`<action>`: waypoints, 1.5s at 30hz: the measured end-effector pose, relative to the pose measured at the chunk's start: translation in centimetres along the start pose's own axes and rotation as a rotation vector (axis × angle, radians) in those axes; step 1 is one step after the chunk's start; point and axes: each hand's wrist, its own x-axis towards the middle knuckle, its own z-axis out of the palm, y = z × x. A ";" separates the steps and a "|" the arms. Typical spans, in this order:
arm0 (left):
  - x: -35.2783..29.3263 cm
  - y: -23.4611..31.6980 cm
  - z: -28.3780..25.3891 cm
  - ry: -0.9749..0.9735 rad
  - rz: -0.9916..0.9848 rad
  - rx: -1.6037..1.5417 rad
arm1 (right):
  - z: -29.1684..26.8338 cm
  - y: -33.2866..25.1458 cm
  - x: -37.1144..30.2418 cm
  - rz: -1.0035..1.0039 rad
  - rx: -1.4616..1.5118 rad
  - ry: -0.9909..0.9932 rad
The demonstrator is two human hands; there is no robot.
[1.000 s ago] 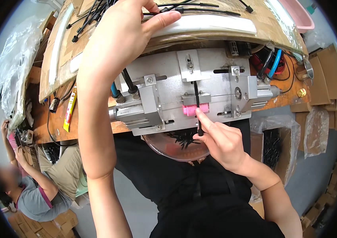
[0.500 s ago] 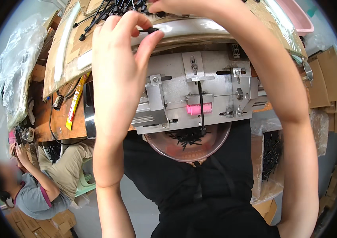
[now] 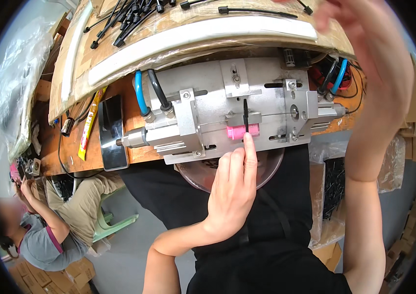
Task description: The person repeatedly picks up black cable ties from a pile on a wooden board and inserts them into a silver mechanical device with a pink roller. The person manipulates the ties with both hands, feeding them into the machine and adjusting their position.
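Note:
My left hand (image 3: 233,188) is at the near edge of a metal fixture (image 3: 217,105), its index finger stretched along a thin black rod (image 3: 246,113). The other fingers are curled, with the thumb and the rod's lower end hidden beneath. The rod crosses a small metal block and a pink cylinder (image 3: 236,132) fixed on the plate. My right hand (image 3: 347,22) is raised over the far right of the cardboard-covered board, smeared by motion; whether it holds anything does not show. Black rods with thick heads (image 3: 134,17) lie piled on the board, and a single rod (image 3: 257,12) lies apart.
Under the fixture a clear bowl (image 3: 195,179) rests at my lap. Blue and black hoses (image 3: 142,93) rise from the fixture. To its left lie a phone (image 3: 113,132) and a yellow packet (image 3: 88,132). A box of black pieces (image 3: 334,183) stands right; a person (image 3: 46,230) sits left.
My left hand has come down from the board to the rod on the fixture. My right hand has swung right, away from the pile.

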 end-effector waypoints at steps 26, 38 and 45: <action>18.7 -8.7 -10.5 -0.048 0.003 -0.119 | 9.4 5.6 -19.4 -0.118 -0.339 -0.096; 16.0 -12.2 -10.3 0.059 0.240 -0.139 | 1.6 2.6 0.0 -0.526 -1.049 -0.023; 2.8 -3.8 -4.9 0.224 0.110 -0.056 | 1.0 0.3 5.4 -0.258 -0.614 -0.557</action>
